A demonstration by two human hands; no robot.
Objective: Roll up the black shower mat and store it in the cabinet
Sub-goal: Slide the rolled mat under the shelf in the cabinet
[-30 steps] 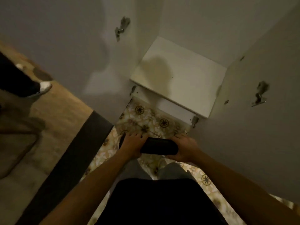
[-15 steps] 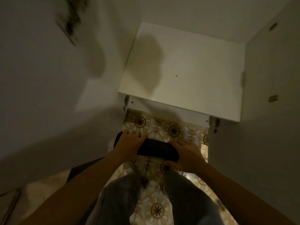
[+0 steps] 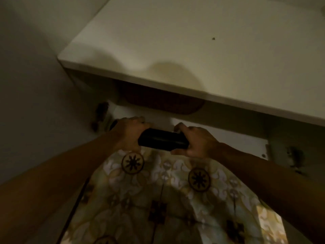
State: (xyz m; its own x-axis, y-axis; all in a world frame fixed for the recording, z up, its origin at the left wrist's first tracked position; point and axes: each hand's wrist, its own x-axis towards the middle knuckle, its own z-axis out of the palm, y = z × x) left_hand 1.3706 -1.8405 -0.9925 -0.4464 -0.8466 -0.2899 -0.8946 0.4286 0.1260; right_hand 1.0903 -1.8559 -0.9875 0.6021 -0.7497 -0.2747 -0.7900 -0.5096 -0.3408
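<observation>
The black shower mat (image 3: 162,140) is rolled into a tight cylinder and lies level between my hands. My left hand (image 3: 129,133) grips its left end, and my right hand (image 3: 195,142) grips its right end. I hold the roll just in front of the open white cabinet's lower compartment (image 3: 158,118), under the white shelf (image 3: 175,50). A dark reddish rounded thing (image 3: 163,101) lies inside that compartment under the shelf, dim and partly hidden.
Open cabinet doors stand on both sides, the left door (image 3: 35,85) and a right door with a hinge (image 3: 295,159). A left hinge (image 3: 100,113) sits at the cabinet's lower corner. Patterned floor tiles (image 3: 167,199) lie below my arms.
I have bent down and moved closer to the cabinet. The rolled mat has gone forward from above the floor tiles to the mouth of the lower compartment. Both hands keep their grip.
</observation>
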